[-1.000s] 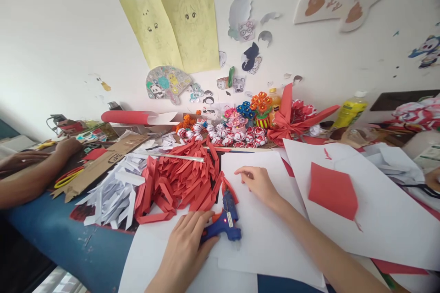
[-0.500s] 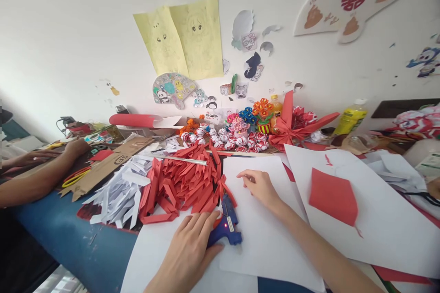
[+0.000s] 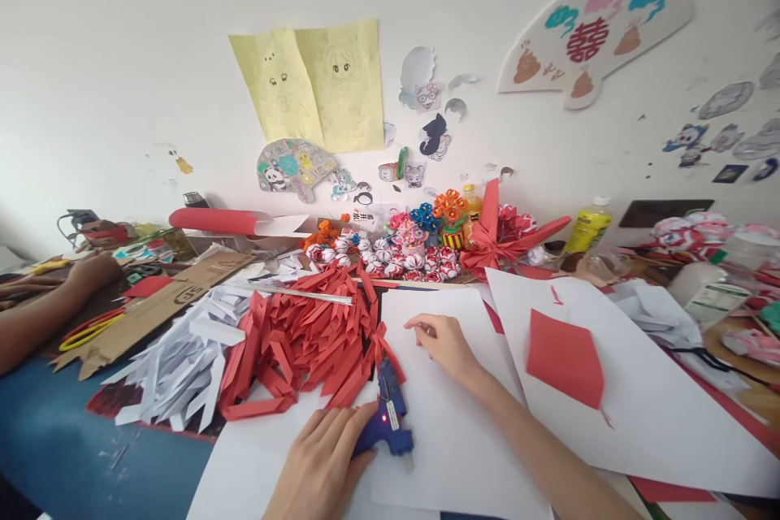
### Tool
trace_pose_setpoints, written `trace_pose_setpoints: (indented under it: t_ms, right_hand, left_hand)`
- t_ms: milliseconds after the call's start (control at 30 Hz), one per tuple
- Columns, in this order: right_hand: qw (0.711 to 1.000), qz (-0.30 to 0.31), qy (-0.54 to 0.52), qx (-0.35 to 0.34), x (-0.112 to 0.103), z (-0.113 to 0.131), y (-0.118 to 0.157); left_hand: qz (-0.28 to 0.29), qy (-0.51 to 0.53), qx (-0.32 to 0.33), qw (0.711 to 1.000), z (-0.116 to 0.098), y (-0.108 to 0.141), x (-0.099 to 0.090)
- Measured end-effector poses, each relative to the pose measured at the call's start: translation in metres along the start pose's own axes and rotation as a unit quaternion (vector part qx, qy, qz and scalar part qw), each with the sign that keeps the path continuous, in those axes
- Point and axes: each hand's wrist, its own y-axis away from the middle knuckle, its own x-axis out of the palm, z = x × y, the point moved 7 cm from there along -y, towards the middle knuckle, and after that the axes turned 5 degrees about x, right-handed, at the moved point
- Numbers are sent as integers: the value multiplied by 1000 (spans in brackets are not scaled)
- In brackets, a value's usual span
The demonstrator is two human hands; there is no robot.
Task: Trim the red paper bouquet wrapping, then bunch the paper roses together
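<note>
My left hand (image 3: pixel 326 455) is closed round the handle of a blue glue gun (image 3: pixel 393 410), which lies on its side on white paper with a small red light lit. The gun's front end points away, beside a folded red paper piece (image 3: pixel 383 345). Over the white sheet (image 3: pixel 463 439) is my right hand (image 3: pixel 442 341), fingers curled and thumb near the index finger; whether anything small is between them cannot be made out. Left of the gun lie a heap of folded red paper strips (image 3: pixel 310 333) and a heap of white strips (image 3: pixel 188 349).
On the right, a red paper square (image 3: pixel 565 357) rests on a white sheet (image 3: pixel 658 390). Paper flowers (image 3: pixel 414 248) and a yellow bottle (image 3: pixel 588 227) stand along the wall. Another person's arm (image 3: pixel 54 305) reaches in from the left, near cardboard (image 3: pixel 164 305).
The view has shifted, so most things sit a little further left and more of the right side shows. Both hands keep nearly the same pose.
</note>
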Motion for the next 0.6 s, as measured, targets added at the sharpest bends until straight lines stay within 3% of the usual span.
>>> trace_pose_setpoints:
  t_ms: [600]
  right_hand:
    - [994, 66, -22, -88, 14, 11, 2]
  left_hand:
    - [-2, 86, -93, 992, 7, 24, 8]
